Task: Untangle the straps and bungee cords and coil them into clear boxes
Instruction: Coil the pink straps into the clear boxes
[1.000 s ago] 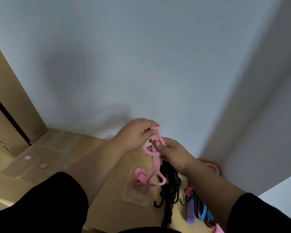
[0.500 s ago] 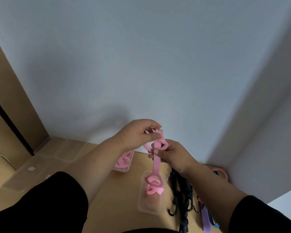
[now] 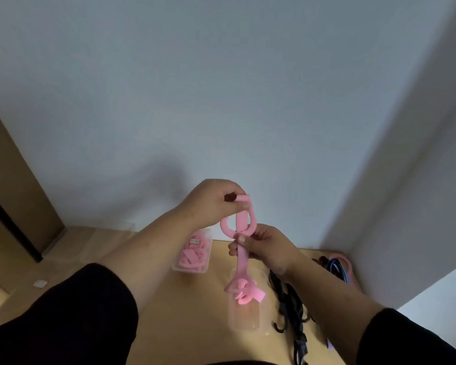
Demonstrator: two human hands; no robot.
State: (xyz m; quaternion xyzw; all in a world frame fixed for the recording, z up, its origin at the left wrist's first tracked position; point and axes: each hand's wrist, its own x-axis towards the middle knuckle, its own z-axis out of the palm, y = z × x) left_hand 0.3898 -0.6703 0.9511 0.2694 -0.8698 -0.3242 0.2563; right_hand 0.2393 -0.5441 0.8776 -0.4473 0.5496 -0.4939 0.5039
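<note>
At centre frame we pinch a pink strap [image 3: 241, 255] above the table [image 3: 195, 312]: left hand [image 3: 213, 204] fingers clamp its top end, right hand [image 3: 267, 247] fingers grip below the loop, over a clear box [image 3: 245, 316].

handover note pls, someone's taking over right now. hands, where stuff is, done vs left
Left hand: pinches the top end of the pink strap.
Right hand: grips the same strap lower down, below its loop; the tail dangles, knotted, over an otherwise empty clear box.
Done: one clear box further back already holds pink straps.
Left: finish untangling and coil this strap into the box; then the black bungee cords and the blue and pink straps on the table, at right.
</note>
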